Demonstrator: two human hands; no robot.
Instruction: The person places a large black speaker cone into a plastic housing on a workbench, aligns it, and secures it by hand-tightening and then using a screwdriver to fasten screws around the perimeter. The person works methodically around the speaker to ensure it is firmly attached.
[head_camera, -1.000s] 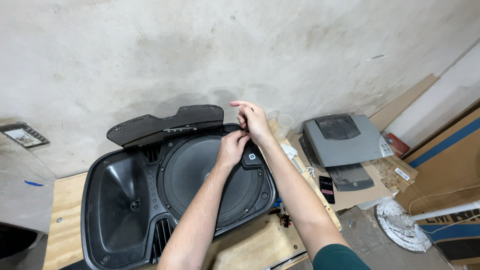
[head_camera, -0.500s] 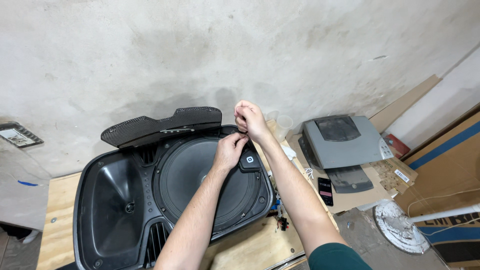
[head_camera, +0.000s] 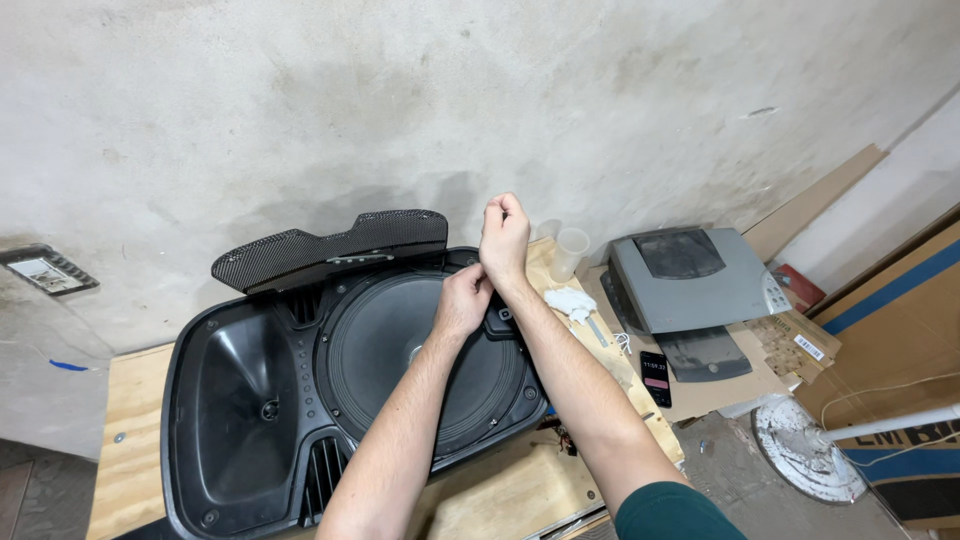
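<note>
Both hands meet above the speaker (head_camera: 400, 385) rim: left hand (head_camera: 462, 300) and right hand (head_camera: 504, 235) are closed, pinching something too small to tell. Steady, small pulls seem best.

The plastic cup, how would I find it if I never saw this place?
Start at the big black speaker cabinet on the wooden bench. Behind its right end, by the wall, stands the plastic cup, left of the grey printer. It alone is see-through and upright.

plywood bench (head_camera: 125, 440) | on it: speaker cabinet (head_camera: 240, 400), plastic cup (head_camera: 568, 252), white rag (head_camera: 570, 302)
</note>
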